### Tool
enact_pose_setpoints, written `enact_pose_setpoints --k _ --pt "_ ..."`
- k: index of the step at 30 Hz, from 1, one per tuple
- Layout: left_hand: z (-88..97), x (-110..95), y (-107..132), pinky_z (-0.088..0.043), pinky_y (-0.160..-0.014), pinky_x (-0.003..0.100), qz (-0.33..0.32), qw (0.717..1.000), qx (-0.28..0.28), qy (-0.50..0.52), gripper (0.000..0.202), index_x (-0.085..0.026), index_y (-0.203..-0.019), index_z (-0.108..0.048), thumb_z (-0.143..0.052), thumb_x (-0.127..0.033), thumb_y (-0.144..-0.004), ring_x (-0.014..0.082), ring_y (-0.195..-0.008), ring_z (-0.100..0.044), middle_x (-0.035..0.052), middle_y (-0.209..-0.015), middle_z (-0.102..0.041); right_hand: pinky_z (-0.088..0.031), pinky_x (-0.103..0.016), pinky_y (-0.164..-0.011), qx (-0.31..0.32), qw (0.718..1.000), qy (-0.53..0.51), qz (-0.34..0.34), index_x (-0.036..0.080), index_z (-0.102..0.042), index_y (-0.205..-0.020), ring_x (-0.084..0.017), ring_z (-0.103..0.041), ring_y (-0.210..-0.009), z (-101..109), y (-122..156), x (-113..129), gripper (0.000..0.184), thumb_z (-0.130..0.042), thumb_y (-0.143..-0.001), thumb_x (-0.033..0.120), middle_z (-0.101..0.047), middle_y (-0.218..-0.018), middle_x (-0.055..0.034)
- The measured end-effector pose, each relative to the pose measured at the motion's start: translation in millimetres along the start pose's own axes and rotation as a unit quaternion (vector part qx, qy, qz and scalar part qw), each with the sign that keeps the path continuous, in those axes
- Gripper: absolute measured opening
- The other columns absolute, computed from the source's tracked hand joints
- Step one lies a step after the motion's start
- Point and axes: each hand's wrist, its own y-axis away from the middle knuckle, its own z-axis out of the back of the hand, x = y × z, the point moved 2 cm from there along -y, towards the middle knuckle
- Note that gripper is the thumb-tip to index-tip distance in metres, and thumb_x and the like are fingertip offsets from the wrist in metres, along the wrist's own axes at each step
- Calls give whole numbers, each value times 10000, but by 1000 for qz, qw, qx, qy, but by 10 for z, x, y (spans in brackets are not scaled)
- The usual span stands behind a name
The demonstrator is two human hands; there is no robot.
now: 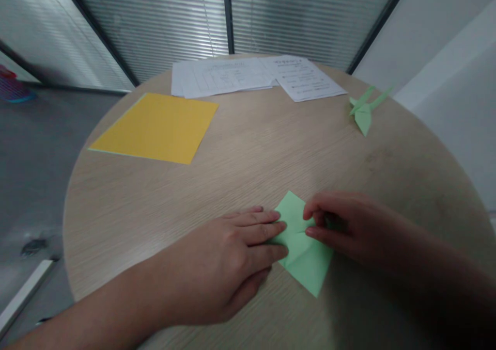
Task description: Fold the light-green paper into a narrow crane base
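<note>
A piece of folded green paper (300,244) lies on the round table in front of me, with crease lines across its face. Flat against its left side rests my left hand (236,257), its fingers stretched out over the paper's edge. On the opposite side, my right hand (344,223) has its fingers curled, thumb and index in a loose pinch at the paper near its middle crease. Part of the paper's right side is hidden under that hand.
Yellow paper sheets (163,128) lie at the table's left, with a pale green edge showing beneath. Printed white sheets (225,76) are spread at the back. A folded green paper crane (363,113) stands at the back right. The wooden table (127,205) has a curved edge.
</note>
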Motion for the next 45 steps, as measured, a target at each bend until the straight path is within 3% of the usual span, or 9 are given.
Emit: enact_pose_setpoints --k 5,9,18,25,35,45 --pt "9 2 4 -392 -1262 406 8 1000 -11 6 331 -181 -1289 -708 -526 -186 -1013 231 -1398 -580 93 -1390 -702 -427 -306 -703 57 998 30 -13 222 -700 -918 -178 -611 -756 138 55 -74 14 -703 -907 231 -676 -827 -13" --pt "0 16 4 -437 -1231 421 13 1000 -22 10 336 -192 -1291 -711 -549 -187 -996 242 -1391 -589 107 -1435 -670 -420 -325 -743 80 996 41 -19 207 -667 -801 -184 -607 -792 166 67 -63 183 -651 -970 276 -663 -820 -21" --pt "10 5 -12 -468 -1209 428 14 999 -31 18 336 -189 -1271 -720 -554 -161 -979 249 -1355 -620 110 -1375 -707 -403 -345 -759 19 994 105 -22 200 -619 -747 -195 -585 -809 33 75 2 230 -676 -955 279 -639 -804 -18" --pt "1 17 4 -459 -1215 423 16 999 -30 16 350 -193 -1291 -708 -554 -165 -977 239 -1356 -617 101 -1399 -693 -389 -338 -716 21 991 122 -48 206 -610 -722 -190 -572 -765 61 79 20 233 -712 -929 238 -625 -777 -10" --pt "4 7 -1 -442 -1227 428 28 999 -13 28 340 -199 -1293 -698 -565 -188 -981 240 -1383 -594 101 -1434 -671 -400 -329 -726 13 993 117 -25 201 -591 -734 -185 -569 -777 16 56 -50 221 -670 -937 240 -612 -798 -18" --pt "14 11 -7 -443 -1227 415 24 998 -33 47 335 -190 -1276 -706 -578 -159 -968 243 -1360 -613 107 -1389 -697 -392 -337 -712 21 993 114 -38 204 -596 -733 -191 -572 -774 18 69 -49 243 -638 -958 286 -618 -804 -31"
